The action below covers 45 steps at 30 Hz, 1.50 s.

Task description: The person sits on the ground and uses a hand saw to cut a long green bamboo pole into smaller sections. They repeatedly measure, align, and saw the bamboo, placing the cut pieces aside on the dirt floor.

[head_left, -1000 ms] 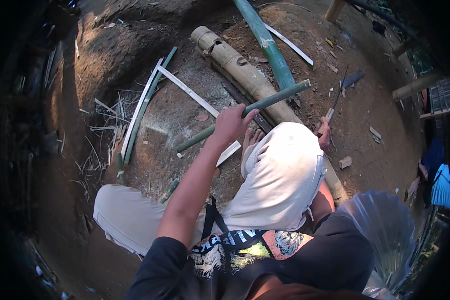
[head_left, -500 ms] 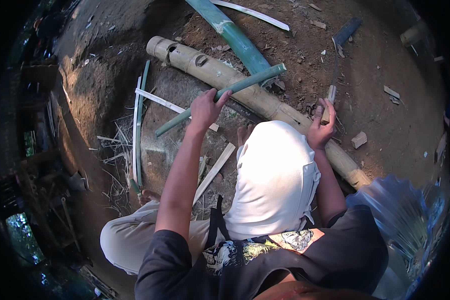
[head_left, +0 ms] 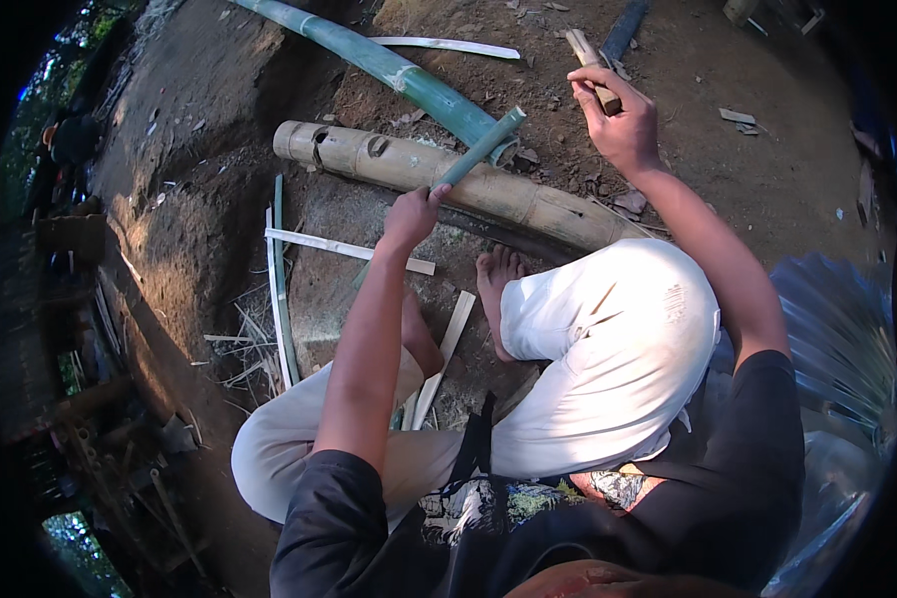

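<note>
My left hand (head_left: pixel 415 215) is closed around a green bamboo stick (head_left: pixel 483 149), which slants up to the right across a thick dry bamboo pole (head_left: pixel 448 177). The stick's lower end is mostly hidden behind my forearm. At the upper right, my right hand (head_left: pixel 623 128) is raised, its fingers closed on the pale wooden handle of a knife (head_left: pixel 590 62). I cannot make out the blade now. Beyond the dry pole lies a thick green bamboo pole (head_left: pixel 419 85). A dark, flat-looking length (head_left: pixel 625 28) lies on the soil behind the knife handle.
Split bamboo strips (head_left: pixel 349 249) lie on the ground at left, beside thin shavings (head_left: pixel 259 344). Another pale strip (head_left: pixel 444 359) lies near my bare foot (head_left: pixel 496 284). Clear plastic sheeting (head_left: pixel 837 339) stands at right. A wood chip (head_left: pixel 738 117) lies on the soil.
My right hand has lifted the knife from beside my knee up and away. My left hand still holds the stick, now tilted more steeply. My knee has swung right, and the view has shifted.
</note>
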Each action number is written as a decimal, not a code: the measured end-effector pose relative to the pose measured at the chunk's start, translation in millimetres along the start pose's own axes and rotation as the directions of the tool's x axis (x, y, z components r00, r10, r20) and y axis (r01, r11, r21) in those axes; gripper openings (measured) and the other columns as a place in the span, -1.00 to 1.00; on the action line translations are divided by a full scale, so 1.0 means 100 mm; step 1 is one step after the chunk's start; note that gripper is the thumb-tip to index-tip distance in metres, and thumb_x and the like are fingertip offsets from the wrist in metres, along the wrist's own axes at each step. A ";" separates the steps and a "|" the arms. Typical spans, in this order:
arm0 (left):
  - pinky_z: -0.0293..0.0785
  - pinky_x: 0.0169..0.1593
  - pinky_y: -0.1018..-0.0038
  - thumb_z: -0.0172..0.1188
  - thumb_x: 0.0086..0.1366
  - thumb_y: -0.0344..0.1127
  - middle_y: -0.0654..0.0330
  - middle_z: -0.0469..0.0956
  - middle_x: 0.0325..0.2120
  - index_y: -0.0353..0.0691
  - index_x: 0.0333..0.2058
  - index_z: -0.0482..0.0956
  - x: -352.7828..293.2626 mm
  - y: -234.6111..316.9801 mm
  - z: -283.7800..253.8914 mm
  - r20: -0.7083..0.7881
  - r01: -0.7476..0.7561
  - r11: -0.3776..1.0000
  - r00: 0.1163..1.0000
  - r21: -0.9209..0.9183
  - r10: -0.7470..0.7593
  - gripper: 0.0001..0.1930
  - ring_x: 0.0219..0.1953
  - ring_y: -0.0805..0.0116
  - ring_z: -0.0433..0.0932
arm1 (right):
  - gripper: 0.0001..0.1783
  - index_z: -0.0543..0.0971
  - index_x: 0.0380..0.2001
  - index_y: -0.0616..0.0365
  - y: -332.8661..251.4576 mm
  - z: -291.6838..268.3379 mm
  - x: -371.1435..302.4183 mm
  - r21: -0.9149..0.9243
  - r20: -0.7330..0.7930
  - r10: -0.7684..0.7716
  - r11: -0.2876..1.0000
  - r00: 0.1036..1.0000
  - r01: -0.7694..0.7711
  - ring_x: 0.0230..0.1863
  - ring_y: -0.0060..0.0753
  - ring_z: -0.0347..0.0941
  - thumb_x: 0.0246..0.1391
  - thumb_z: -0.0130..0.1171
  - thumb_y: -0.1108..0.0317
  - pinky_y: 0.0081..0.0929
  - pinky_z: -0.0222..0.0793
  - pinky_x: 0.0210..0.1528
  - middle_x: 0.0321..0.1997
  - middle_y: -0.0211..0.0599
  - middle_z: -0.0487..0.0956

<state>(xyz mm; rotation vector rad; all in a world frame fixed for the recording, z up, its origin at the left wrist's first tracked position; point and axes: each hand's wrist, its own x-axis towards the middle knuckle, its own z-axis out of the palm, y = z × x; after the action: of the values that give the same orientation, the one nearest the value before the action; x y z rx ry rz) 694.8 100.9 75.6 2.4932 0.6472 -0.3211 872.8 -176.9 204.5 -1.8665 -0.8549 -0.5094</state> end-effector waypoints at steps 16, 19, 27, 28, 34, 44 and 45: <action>0.30 0.20 -0.05 -0.07 0.37 0.37 -0.38 0.52 -0.04 -0.45 0.05 0.36 0.09 0.00 0.48 -0.236 0.242 0.955 0.931 -0.174 -0.279 -0.19 0.13 -0.40 0.41 | -0.54 0.58 0.11 0.13 -1.01 -0.29 -0.82 -0.066 0.065 0.319 0.947 0.945 -0.315 -0.45 -0.46 0.61 0.14 0.36 0.31 -0.48 0.47 -0.35 -0.37 -0.11 0.69; 0.29 0.17 -0.07 -0.04 0.40 0.30 -0.38 0.50 -0.05 -0.43 0.03 0.32 0.00 0.12 0.48 -0.295 0.250 0.959 0.914 -0.132 -0.279 -0.27 0.11 -0.39 0.40 | -0.52 0.57 0.10 0.23 -0.90 -0.23 -1.04 -0.064 0.051 0.135 0.989 0.990 -0.132 -0.38 -0.17 0.69 0.11 0.37 0.35 -0.40 0.53 -0.30 -0.30 0.03 0.69; 0.33 0.05 -0.13 -0.14 0.49 0.18 -0.39 0.57 -0.17 -0.43 -0.06 0.37 -0.04 -0.22 0.29 -0.177 0.081 0.995 0.980 -0.061 -0.091 -0.38 -0.06 -0.44 0.48 | -0.53 0.56 0.12 0.23 -0.67 -0.14 -1.31 -0.034 0.084 0.165 0.986 0.983 -0.162 -0.25 -0.07 0.70 0.13 0.33 0.41 -0.32 0.57 -0.23 -0.20 0.08 0.69; 0.33 0.04 -0.13 -0.15 0.49 0.18 -0.38 0.58 -0.19 -0.43 -0.07 0.37 -0.04 -0.22 0.25 -0.167 0.068 0.995 0.983 -0.070 -0.079 -0.38 -0.08 -0.45 0.48 | -0.53 0.56 0.12 0.22 -0.66 -0.13 -1.33 -0.033 0.093 0.167 0.986 0.982 -0.164 -0.24 -0.07 0.70 0.13 0.33 0.40 -0.32 0.57 -0.23 -0.20 0.08 0.69; 0.30 -0.06 -0.08 -0.09 0.48 0.14 -0.19 0.58 -0.31 -0.28 -0.23 0.45 -0.11 -0.31 0.32 -0.317 -0.073 0.997 0.947 -0.040 0.057 -0.50 -0.18 -0.27 0.46 | -0.52 0.56 0.14 0.17 -0.64 -0.15 -1.38 -0.046 0.077 0.151 0.988 0.985 -0.148 -0.25 -0.07 0.70 0.13 0.34 0.39 -0.33 0.56 -0.27 -0.22 0.06 0.69; 0.25 -0.08 0.13 0.07 0.39 0.15 0.03 0.57 -0.39 -0.25 -0.39 0.52 -0.37 -0.37 0.35 -0.434 -0.352 0.924 0.816 0.149 0.381 -0.50 -0.22 -0.01 0.41 | -0.47 0.46 0.25 0.08 -0.54 -0.12 -1.35 -0.233 -0.034 0.120 0.964 0.992 -0.124 -0.18 -0.06 0.70 0.22 0.26 0.33 -0.33 0.59 -0.23 -0.13 -0.03 0.70; 0.25 -0.08 0.13 0.07 0.38 0.16 0.03 0.57 -0.40 -0.25 -0.39 0.53 -0.36 -0.37 0.37 -0.439 -0.348 0.925 0.815 0.151 0.378 -0.50 -0.22 -0.01 0.41 | -0.47 0.45 0.26 0.07 -0.46 -0.10 -1.34 -0.295 -0.018 0.099 0.950 0.995 -0.100 -0.18 -0.05 0.69 0.23 0.25 0.32 -0.31 0.59 -0.22 -0.11 -0.03 0.69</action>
<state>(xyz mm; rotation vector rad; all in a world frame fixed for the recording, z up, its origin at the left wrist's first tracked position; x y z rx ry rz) 642.4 93.8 41.3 2.7025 0.3146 0.4192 749.7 -218.7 147.6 -2.1691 -0.7069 -0.6023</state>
